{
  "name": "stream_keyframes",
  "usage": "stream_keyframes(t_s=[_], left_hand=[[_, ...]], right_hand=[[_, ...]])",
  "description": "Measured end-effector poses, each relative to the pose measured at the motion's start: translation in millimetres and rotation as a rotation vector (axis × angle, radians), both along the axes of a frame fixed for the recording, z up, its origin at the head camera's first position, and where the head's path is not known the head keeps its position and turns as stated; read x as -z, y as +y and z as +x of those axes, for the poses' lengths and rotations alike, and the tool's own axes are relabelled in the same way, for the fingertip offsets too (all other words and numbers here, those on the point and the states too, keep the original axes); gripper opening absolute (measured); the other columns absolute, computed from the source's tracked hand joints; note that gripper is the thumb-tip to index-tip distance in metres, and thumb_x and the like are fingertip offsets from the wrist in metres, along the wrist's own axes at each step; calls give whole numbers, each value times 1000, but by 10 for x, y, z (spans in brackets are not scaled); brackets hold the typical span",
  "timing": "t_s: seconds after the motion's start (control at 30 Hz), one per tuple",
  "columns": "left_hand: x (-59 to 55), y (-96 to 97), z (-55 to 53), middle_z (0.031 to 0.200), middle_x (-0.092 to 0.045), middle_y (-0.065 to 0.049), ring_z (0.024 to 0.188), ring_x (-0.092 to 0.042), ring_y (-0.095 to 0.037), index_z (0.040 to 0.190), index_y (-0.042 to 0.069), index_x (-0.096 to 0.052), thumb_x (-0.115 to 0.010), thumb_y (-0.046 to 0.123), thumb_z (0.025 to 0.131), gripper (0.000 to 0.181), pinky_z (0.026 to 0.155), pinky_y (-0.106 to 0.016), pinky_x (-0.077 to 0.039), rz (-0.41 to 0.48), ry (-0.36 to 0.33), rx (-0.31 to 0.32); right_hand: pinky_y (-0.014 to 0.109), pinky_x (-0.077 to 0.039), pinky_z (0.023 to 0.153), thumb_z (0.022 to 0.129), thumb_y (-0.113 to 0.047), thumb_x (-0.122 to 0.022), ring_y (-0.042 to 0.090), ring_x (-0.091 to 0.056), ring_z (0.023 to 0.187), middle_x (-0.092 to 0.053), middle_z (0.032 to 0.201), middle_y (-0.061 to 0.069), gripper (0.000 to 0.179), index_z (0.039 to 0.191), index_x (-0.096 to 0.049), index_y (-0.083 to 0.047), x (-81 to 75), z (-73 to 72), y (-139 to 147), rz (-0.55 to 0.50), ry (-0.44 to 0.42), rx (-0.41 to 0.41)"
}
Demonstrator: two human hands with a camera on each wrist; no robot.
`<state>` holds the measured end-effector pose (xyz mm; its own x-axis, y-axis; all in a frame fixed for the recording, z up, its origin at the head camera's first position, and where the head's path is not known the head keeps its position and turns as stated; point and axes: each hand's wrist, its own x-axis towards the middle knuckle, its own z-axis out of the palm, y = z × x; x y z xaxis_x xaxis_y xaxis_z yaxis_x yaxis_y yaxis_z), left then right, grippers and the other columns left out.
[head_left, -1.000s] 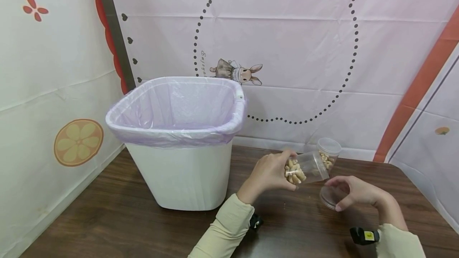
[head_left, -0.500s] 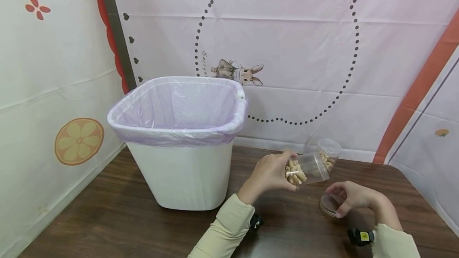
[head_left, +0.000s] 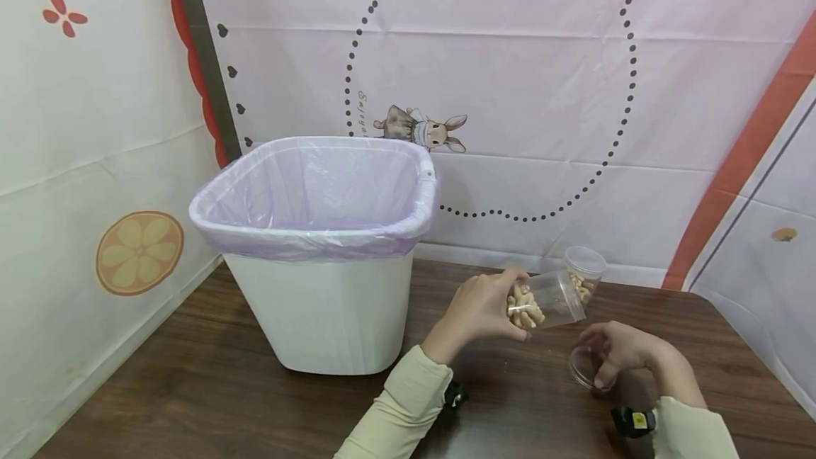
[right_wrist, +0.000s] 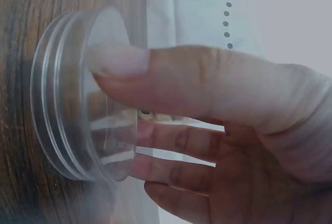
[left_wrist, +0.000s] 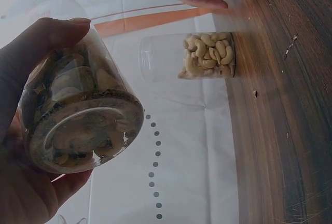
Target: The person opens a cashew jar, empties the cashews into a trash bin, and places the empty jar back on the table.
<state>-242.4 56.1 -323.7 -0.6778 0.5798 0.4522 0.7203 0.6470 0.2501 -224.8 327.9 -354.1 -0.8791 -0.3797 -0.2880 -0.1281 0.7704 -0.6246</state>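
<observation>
The left hand (head_left: 481, 307) grips a tilted nut jar (head_left: 551, 297); the right hand (head_left: 627, 353) pinches a lid (head_left: 579, 368); another jar (head_left: 584, 269) stands behind.

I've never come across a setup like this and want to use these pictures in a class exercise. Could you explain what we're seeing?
There is no machine here, just a person working with two bare hands. The wide picture looks forward and down from the head; the other two are taken from the left and right wrists, so the table appears turned on its side.

The left hand grips a tilted clear jar with nuts inside. The right hand pinches a clear round lid, or perhaps several stacked together. Also on the table stand a second jar holding cashews and a white bin with a thin purple liner.
</observation>
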Motion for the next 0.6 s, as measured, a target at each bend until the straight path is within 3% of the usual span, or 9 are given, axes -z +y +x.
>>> stream_keyframes(t_s=[0.23,0.4,0.6], left_hand=[[-8,6,5,80,-63,11,62,-54,-3,116,20,-52,-84,42,51,76,55,-15,-41,6,2,-1],[-16,5,16,83,-64,9,66,-56,-4,118,20,-52,-84,42,51,78,57,-15,-42,13,-19,1],[-15,-10,21,83,-64,6,68,-57,-5,120,21,-50,-85,41,51,80,60,-16,-43,60,-77,-3]], right_hand=[[41,-48,72,61,-13,-81,30,-55,91,-58,101,17,63,113,-53,8,-78,35,50,39,96,25],[38,-49,74,67,-14,-78,35,-56,95,-57,107,23,65,117,-48,13,-126,51,73,-69,118,-32],[30,-50,74,71,-13,-76,30,-58,94,-56,107,26,63,119,-45,15,-160,57,59,-172,172,-62]])
